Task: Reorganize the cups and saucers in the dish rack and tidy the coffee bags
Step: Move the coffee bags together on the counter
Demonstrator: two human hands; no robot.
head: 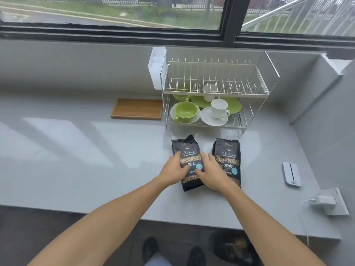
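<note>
— Both hands are down on the left bag [189,162]: left hand [173,170] at its left edge, right hand [209,174] across its lower right. The fingers [177,157] lie spread and flat, pressing more than gripping.

— Best way on?

— I'd pinch both long edges, then square it beside the right bag [228,160]; they lie just apart on the surface [76,150], in front of the rack [213,93].

— The count?

— Two bags. On the lower tier, two green cups, two white cups; saucers, I make out two white and at least two green. One wooden tray [137,109] stands empty.
</note>
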